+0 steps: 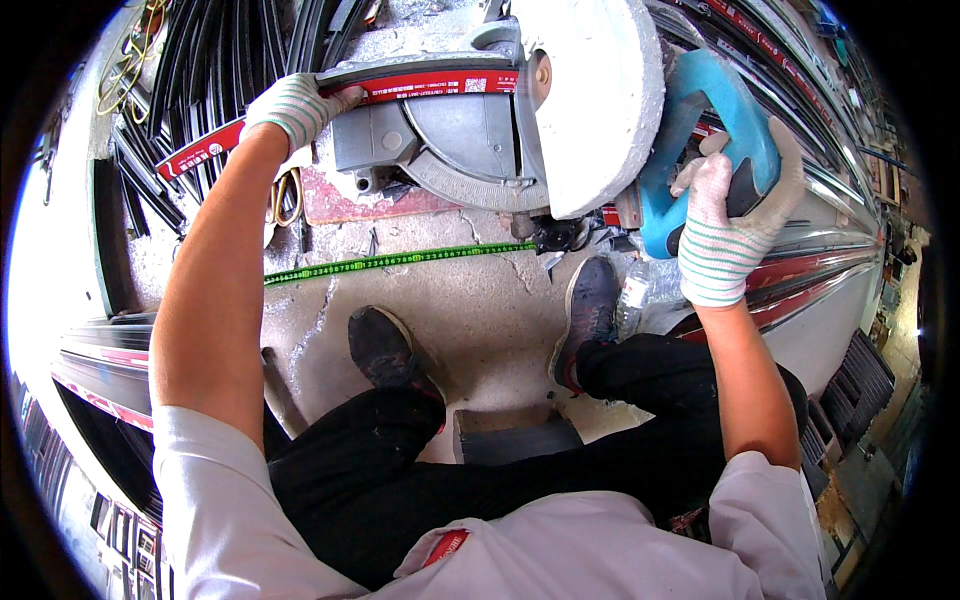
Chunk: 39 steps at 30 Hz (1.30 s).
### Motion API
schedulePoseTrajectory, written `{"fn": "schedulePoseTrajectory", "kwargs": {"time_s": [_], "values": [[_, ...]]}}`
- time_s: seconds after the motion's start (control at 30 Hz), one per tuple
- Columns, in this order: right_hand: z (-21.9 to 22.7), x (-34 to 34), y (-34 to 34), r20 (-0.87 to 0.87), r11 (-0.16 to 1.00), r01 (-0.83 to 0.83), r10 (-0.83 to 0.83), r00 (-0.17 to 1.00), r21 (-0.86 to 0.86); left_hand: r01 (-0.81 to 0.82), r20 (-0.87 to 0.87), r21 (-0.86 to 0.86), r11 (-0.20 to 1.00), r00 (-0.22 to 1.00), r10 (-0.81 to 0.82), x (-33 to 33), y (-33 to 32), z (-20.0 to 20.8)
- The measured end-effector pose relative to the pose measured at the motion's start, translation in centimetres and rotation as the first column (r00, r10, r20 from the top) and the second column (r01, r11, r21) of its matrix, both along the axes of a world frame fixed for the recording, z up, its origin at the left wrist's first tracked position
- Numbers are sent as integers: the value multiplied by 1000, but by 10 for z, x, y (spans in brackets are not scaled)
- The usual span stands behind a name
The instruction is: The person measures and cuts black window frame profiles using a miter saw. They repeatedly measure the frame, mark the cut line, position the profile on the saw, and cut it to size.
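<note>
My left hand [292, 108], in a white glove with green stripes, is closed round a long black profile strip [400, 84] with a red printed film on it. The strip lies across the grey bed [465, 130] of a mitre saw, and its right end reaches the blade guard. My right hand [735, 230], gloved alike, is wrapped round the teal saw handle [735, 85]. Beside the handle, the round guard [600, 110] is coated in white dust. It hides the blade and the place where the strip would meet it.
A green tape measure [400, 259] lies extended on the floor before the saw. Black strips [220, 70] are heaped at the far left; more profiles [800, 90] run along the right. A clear bottle [633, 295] stands near my right shoe [590, 310].
</note>
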State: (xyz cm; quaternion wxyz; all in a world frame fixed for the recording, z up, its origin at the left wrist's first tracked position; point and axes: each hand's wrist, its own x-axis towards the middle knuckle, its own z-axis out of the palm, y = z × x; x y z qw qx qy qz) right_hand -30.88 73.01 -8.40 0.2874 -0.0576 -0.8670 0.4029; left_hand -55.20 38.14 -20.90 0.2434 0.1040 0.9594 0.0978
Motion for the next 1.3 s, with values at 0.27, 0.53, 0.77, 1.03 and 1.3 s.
{"fn": "schedulePoseTrajectory", "kwargs": {"time_s": [0.27, 0.53, 0.77, 1.03, 1.3], "values": [[-10, 9, -4, 6, 998, 38, -39, 999, 52, 5, -21, 28, 1000, 1000, -4, -1, -2, -6], [-39, 25, -2, -18, 999, 10, -9, 1000, 49, -9, -14, 53, 999, 1000, 9, -1, -3, -7], [-47, 29, 1, -27, 995, 16, -13, 1000, 98, 3, 7, 34, 999, 1000, -3, -3, -2, -5], [46, -29, -3, 117, 992, 114, -108, 987, -45, 0, 39, -58, 998, 999, 2, -3, 4, 0], [130, -159, 50, -140, 838, 198, -146, 979, 509, 150, 98, 2, 989, 984, -150, 2, 1, 44]]}}
